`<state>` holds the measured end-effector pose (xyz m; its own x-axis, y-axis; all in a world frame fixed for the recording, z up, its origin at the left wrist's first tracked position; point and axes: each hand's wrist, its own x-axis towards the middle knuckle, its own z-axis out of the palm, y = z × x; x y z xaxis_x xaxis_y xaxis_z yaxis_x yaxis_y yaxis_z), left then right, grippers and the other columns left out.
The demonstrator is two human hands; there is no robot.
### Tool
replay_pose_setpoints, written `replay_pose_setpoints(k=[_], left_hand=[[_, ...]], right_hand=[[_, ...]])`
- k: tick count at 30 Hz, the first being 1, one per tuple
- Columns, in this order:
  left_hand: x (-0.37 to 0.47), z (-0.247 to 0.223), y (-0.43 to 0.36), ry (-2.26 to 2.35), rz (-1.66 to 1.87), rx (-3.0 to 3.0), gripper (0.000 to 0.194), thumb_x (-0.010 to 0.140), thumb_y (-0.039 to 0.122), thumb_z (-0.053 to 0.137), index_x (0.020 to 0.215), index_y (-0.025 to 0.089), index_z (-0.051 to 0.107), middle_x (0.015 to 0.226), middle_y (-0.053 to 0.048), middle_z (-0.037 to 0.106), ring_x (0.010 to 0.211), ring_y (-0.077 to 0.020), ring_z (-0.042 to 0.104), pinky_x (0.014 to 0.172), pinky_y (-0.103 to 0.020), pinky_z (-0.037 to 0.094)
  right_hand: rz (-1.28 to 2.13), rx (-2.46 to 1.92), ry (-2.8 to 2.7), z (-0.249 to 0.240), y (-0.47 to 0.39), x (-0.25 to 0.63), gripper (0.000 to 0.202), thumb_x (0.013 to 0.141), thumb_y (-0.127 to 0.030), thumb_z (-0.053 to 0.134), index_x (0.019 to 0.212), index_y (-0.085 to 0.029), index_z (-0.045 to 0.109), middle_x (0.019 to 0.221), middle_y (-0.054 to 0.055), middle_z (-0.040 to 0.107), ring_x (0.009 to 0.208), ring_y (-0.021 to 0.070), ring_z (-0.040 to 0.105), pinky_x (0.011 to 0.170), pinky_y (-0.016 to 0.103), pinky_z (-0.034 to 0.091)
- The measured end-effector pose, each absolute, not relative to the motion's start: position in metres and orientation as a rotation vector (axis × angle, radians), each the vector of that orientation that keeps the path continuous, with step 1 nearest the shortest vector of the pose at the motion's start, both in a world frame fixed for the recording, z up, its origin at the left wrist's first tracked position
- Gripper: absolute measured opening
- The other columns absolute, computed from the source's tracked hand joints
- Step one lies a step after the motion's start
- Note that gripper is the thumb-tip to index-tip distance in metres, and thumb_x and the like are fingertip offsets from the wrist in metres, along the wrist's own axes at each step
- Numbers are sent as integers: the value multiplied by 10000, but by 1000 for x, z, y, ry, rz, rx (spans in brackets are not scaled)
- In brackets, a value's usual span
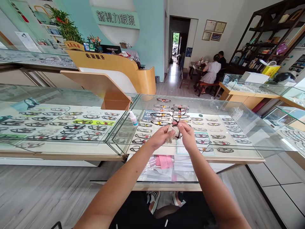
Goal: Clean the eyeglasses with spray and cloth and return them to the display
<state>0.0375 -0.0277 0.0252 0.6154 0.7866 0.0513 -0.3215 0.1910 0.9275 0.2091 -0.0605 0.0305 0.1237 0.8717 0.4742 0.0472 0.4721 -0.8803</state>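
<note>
Above the glass display case [164, 149], my left hand [160, 137] is closed on a crumpled beige cloth [171, 135], which wraps part of a pair of dark-framed glasses [176, 115]. My right hand [187, 133] pinches the same glasses at the right of the cloth. The two hands are close together, and the frame stands up between them. A small white bottle [133, 118] with a blue label is upright on the glass top, left of my hands. Fingertips behind the cloth are partly hidden.
Rows of glasses [219, 136] lie inside the case, with another case [71, 127] on the left. Pink and white papers [165, 161] are on a lower shelf. Behind are a wooden counter [114, 63] and two people [212, 70] seated at a table.
</note>
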Motion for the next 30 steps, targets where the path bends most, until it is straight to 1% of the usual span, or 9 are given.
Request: replay_pose_setpoints(k=[3, 6, 9, 13, 15, 18, 21, 27, 30], left_hand=[[36, 24, -28, 472, 770, 1177, 582, 728, 552, 1012, 1032, 146, 725, 885, -46, 730, 790, -165, 684, 730, -250, 498], [35, 24, -27, 472, 748, 1208, 583, 738, 533, 1006, 1079, 142, 741, 915, -57, 747, 763, -158, 677, 730, -254, 502], [37, 23, -27, 498, 792, 1210, 581, 713, 505, 1025, 1074, 143, 749, 906, -55, 754, 765, -164, 690, 748, -262, 529], [42, 19, -28, 540, 858, 1183, 617, 723, 606, 998, 1039, 141, 746, 898, -74, 777, 787, -193, 735, 739, -274, 557], [45, 18, -28, 550, 876, 1169, 621, 770, 681, 941, 998, 137, 745, 847, -77, 772, 762, -197, 740, 729, -281, 564], [47, 18, -28, 554, 905, 1153, 633, 800, 733, 893, 942, 134, 743, 791, -76, 759, 756, -206, 744, 728, -287, 570], [46, 21, -29, 572, 906, 1147, 656, 795, 765, 877, 907, 133, 740, 782, -78, 757, 724, -194, 727, 693, -278, 555], [44, 27, -30, 580, 859, 1136, 654, 760, 773, 894, 869, 152, 720, 740, -43, 725, 672, -161, 670, 643, -255, 520], [45, 28, -30, 602, 854, 1105, 662, 712, 767, 928, 870, 167, 699, 715, -25, 708, 662, -159, 662, 627, -248, 512]], right_hand=[[838, -910, -1266, 29, -59, 210, 412, 1017, -588, 671, 877, -237, 833, 1043, 70, 689, 991, 234, 605, 868, 357, 509], [924, -887, -1224, 26, -58, 211, 439, 995, -630, 675, 923, -231, 846, 1046, 66, 675, 942, 219, 588, 769, 321, 494], [954, -897, -1211, 26, -59, 210, 488, 977, -673, 677, 926, -216, 840, 1050, 63, 668, 833, 186, 536, 652, 294, 437], [967, -909, -1219, 29, -61, 206, 512, 968, -699, 681, 932, -209, 824, 1060, 61, 655, 697, 141, 436, 555, 285, 367], [978, -894, -1227, 30, -62, 204, 519, 962, -706, 692, 876, -207, 804, 1058, 65, 648, 680, 135, 420, 533, 283, 374], [962, -881, -1243, 31, -62, 202, 526, 949, -719, 711, 836, -210, 782, 1039, 63, 626, 674, 134, 413, 508, 280, 390], [947, -881, -1267, 32, -62, 201, 539, 943, -740, 709, 832, -216, 774, 1020, 64, 600, 689, 144, 442, 504, 288, 422], [971, -872, -1341, 35, -64, 203, 620, 924, -762, 727, 640, -214, 657, 972, 74, 523, 757, 181, 503, 540, 320, 487], [945, -882, -1368, 37, -65, 202, 635, 932, -772, 712, 622, -222, 639, 947, 72, 523, 762, 188, 507, 567, 331, 497]])
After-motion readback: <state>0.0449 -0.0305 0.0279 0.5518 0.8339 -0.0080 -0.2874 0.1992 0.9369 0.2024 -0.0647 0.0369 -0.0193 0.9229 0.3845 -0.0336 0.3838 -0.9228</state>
